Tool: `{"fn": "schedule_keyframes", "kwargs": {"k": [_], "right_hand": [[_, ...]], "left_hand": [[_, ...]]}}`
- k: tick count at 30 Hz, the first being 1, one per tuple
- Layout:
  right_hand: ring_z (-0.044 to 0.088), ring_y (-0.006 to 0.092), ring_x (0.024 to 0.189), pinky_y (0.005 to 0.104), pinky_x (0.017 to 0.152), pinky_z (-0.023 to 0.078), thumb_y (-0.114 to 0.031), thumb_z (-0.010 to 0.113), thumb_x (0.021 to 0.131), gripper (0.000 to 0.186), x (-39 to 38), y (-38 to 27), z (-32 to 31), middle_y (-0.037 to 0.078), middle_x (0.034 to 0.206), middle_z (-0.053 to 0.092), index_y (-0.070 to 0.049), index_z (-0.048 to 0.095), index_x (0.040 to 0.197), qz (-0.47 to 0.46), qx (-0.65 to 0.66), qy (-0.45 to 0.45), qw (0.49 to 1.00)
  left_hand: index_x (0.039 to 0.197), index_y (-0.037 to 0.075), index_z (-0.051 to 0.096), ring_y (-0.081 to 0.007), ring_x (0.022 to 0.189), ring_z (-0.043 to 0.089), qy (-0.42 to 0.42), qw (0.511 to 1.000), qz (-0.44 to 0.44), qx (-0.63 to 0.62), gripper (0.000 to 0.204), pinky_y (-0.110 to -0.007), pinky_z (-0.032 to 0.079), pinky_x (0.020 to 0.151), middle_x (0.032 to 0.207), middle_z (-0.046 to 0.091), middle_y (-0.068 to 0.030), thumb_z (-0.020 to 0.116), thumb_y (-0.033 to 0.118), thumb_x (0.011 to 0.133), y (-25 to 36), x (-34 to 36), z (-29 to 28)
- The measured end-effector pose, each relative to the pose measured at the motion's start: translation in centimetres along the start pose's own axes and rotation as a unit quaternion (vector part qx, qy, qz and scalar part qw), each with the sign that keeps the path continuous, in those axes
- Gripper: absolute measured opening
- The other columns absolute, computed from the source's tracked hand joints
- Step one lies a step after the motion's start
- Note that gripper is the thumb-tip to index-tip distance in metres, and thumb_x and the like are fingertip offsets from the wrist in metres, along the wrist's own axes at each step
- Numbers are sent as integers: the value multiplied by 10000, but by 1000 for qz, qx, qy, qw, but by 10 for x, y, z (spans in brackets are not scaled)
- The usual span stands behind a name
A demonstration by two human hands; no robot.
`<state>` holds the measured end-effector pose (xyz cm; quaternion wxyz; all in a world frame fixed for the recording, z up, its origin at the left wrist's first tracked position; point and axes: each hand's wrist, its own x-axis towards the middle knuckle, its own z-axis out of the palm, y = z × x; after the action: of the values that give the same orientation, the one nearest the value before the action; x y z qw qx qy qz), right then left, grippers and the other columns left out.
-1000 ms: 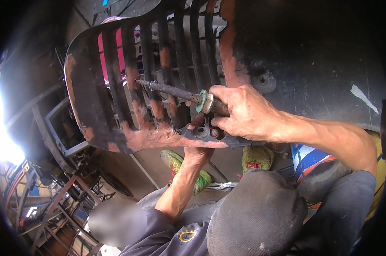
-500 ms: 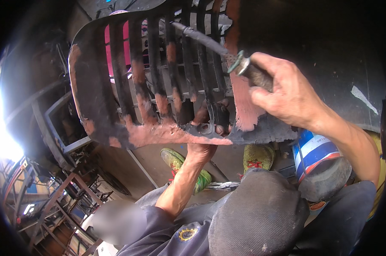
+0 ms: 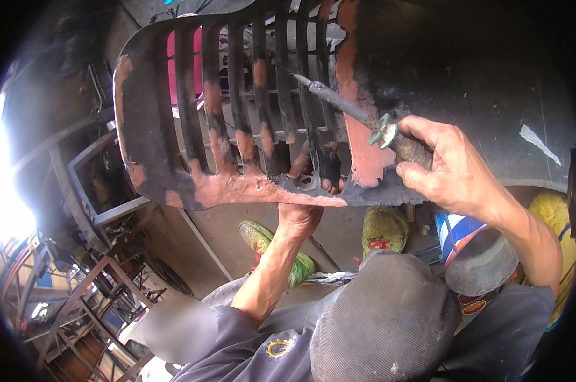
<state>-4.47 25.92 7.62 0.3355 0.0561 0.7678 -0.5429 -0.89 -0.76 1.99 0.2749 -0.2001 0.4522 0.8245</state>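
My right hand [image 3: 450,162] is closed round the dark handle of a soldering iron [image 3: 342,102], thumb and fingers pinching it. The iron's pointed tip is up and to the left, over the slats of a black slotted panel [image 3: 154,102] that looks like a vehicle grille or bumper; I cannot tell whether it touches. Pinkish-brown patches cover some slats, the lower edge and a strip beside the slots. From below, my left hand [image 3: 298,219] grips the panel's near edge by a round hole. Some of its fingertips show through the slots; the rest are hidden behind.
A white, blue and red bucket [image 3: 479,254] stands right of my legs, near something yellow [image 3: 549,210]. Rusty metal frames [image 3: 103,286] fill the left side. Beyond the slots lies a pink object [image 3: 197,57]. My shoes [image 3: 384,232] rest on the floor below the panel.
My right hand has moved right and down with the soldering iron, drawing its tip across the slats. The panel's left end has shifted slightly right; my left hand keeps its grip.
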Motion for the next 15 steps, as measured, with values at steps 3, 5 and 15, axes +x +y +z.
{"fn": "schedule_keyframes", "kwargs": {"k": [3, 5, 15], "right_hand": [[523, 114, 723, 309, 667, 442, -82, 634, 764, 280, -5, 2, -3, 62, 780, 574, 21, 614, 1024, 18, 33, -21, 999], [526, 107, 702, 302, 649, 445, -70, 638, 760, 288, -7, 5, 1, 59, 780, 586, 21, 615, 1032, 29, 44, -26, 998], [595, 188, 578, 335, 577, 468, -75, 670, 757, 339, -17, 15, 2, 167, 791, 644, 26, 619, 1077, -12, 68, -76, 995]], "left_hand": [[1445, -4, 387, -77, 825, 586, 3, 1000, -16, 1, 749, -299, 566, 784, 1024, 575, -21, 770, 83, 807, 1, 1, 0], [1425, -19, 402, -80, 826, 586, 28, 999, -36, -18, 749, -291, 561, 758, 949, 569, -1, 787, 95, 793, 2, 1, 2], [1357, 31, 480, -179, 832, 635, 80, 995, -48, 24, 741, -307, 582, 751, 862, 596, 1, 841, 51, 710, 6, -11, 7]]}}
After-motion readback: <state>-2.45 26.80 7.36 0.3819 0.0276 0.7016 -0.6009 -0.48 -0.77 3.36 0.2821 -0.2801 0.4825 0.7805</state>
